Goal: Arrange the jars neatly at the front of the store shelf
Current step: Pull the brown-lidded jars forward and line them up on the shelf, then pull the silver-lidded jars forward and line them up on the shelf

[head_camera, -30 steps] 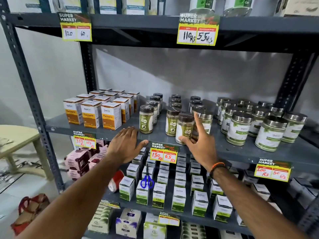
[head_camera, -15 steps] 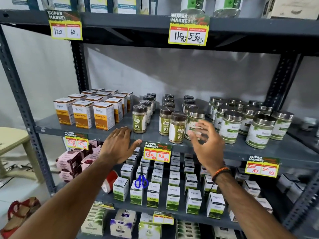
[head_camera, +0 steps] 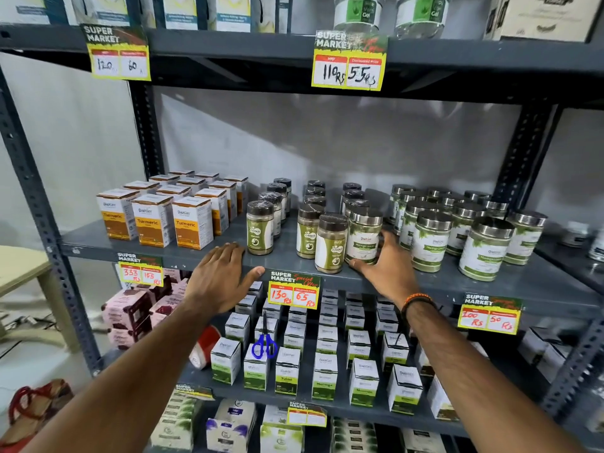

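While the left hand [head_camera: 219,279] lay flat and open on the shelf [head_camera: 523,282], the right hand [head_camera: 387,266] cupped the "Moringa Leaves" jar [head_camera: 363,237] beside a "GASKA" jar [head_camera: 330,243].

Person, head-camera view: two bare forearms and two bare hands visible.

Left hand [head_camera: 222,282]: no ring, watch or band; forearm bare, no sleeve in view to the frame edge.

Right hand [head_camera: 389,266]: no ring seen on the visible fingers; forearm bare, no sleeve in view.

Wristband [head_camera: 418,300]: on the right wrist, a narrow braided cord, orange along the upper edge and black beneath, wrapped snugly just behind the hand. Clasp or knot cannot be made out.
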`<state>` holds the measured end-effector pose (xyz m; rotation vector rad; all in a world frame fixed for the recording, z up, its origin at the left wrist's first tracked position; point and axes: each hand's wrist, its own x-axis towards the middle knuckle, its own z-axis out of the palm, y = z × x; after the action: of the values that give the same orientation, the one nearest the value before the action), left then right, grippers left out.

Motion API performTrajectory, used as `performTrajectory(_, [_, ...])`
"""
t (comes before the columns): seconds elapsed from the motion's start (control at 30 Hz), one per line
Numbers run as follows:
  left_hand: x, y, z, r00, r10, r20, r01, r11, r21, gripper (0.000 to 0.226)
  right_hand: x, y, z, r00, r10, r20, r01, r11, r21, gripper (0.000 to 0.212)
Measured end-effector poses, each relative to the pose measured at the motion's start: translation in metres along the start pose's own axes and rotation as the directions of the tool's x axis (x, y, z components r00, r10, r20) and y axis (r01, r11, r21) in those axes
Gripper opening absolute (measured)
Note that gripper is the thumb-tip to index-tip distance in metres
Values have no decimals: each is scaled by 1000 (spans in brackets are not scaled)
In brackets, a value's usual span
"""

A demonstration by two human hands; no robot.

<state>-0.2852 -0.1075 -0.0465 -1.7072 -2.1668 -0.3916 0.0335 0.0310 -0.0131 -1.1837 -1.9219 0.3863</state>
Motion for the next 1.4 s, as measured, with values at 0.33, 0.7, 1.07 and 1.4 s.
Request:
performTrajectory(0.33, [-2,1,-10,1000,-7,11,8,998,-57,95,1,1,-5,998,23,-64,-22,1000,14,80])
performTrajectory(0.7, [4,70,-96,959,71,-276,-96,992,-77,95,-15,-10,-102,979,-26,-204,38,998,55,84])
performTrajectory(1.07, [26,234,-96,906,315,-284,-346,936,-68,93,-26,70,-243,937,57,-344,-44,998,46,76])
performTrajectory(1.4, [38,282,-17,955,295,30,-292,952,-88,95,-30,164,-254,943,225,-244,-245,968,-57,68])
